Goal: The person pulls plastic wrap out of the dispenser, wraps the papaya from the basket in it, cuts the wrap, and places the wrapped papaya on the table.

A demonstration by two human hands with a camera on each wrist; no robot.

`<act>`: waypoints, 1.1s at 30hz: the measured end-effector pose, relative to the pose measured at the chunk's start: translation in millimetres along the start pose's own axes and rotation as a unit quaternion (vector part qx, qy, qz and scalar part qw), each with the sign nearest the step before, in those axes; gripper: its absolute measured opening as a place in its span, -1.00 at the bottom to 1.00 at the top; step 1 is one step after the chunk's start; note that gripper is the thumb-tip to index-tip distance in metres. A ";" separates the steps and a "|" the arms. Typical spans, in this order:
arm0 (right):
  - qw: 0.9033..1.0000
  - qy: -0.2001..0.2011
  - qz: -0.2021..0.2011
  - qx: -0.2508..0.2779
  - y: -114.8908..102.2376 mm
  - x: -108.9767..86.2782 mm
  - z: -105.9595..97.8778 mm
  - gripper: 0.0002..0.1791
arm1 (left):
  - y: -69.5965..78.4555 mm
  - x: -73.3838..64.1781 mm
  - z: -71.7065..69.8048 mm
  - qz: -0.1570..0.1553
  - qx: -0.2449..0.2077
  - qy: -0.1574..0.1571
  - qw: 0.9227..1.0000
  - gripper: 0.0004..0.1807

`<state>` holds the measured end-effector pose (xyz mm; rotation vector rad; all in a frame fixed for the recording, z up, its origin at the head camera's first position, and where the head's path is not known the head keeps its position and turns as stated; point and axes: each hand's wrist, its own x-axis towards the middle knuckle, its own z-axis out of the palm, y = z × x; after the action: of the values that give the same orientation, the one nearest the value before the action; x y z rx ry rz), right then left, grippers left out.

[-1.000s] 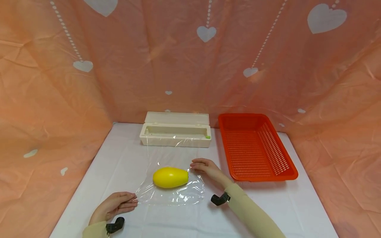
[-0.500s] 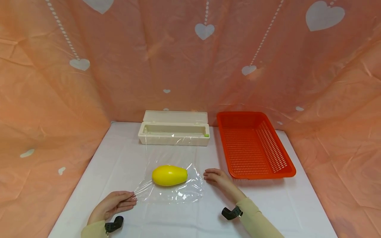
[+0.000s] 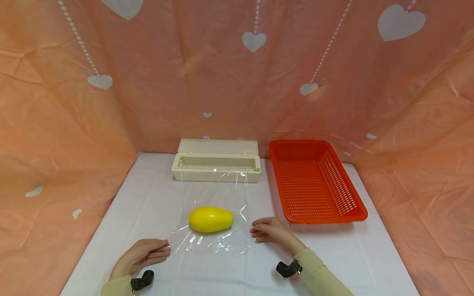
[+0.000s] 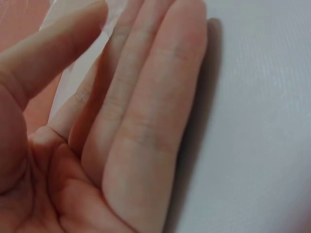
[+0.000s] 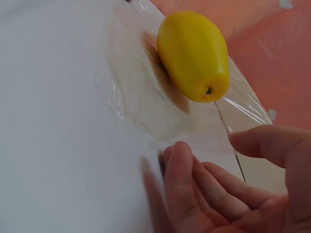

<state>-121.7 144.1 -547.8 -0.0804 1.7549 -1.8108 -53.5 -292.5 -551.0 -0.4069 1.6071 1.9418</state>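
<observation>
A yellow papaya-like fruit [image 3: 211, 219] lies on its side on a sheet of clear cling film [image 3: 218, 195]. The film stretches from the white dispenser box [image 3: 216, 176] toward the front of the table. At its front left corner my left hand [image 3: 140, 255] pinches the film between thumb and fingers; in the left wrist view a bit of film [image 4: 112, 18] shows by the thumb tip. Beside the front right edge is my right hand [image 3: 275, 233], thumb and fingers [image 5: 179, 170] apart in the right wrist view, fingertips close to the film edge, nothing gripped.
The dispenser's lid [image 3: 218, 146] stands raised at the back, and a green slider [image 3: 256, 169] sits at its right end. An orange-red plastic basket [image 3: 284, 197] stands at the back right. Pink curtains [image 3: 229, 82] with hearts enclose the white table [image 3: 148, 197].
My right hand has left the film's right side, moving right and toward the front, then come slightly nearer the front right edge. The film's right edge has straightened. The left hand keeps its place.
</observation>
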 end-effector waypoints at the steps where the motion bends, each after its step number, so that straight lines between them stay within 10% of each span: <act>1: 1.000 -0.001 0.002 -0.010 -0.2 0.1 1.6 -0.60 | -0.2 0.0 0.2 0.001 0.003 0.001 1.000 -0.73; 13: 0.998 0.007 -0.001 -0.070 3.6 2.5 12.5 -0.78 | 2.3 -1.6 2.4 0.009 0.010 0.010 1.000 -0.72; 26: 0.993 -0.046 -0.103 -0.021 17.2 8.5 -3.2 -0.76 | 9.6 1.1 7.8 0.052 0.000 0.068 0.996 -0.56; 33: 0.986 -0.078 -0.133 -0.063 20.9 9.7 -10.8 -0.72 | 9.4 3.0 5.2 0.074 -0.020 0.036 0.996 -0.62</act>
<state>-126.5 150.6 -571.9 -0.5157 1.8127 -1.8171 -60.9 -287.8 -544.1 -0.3869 1.6884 2.0926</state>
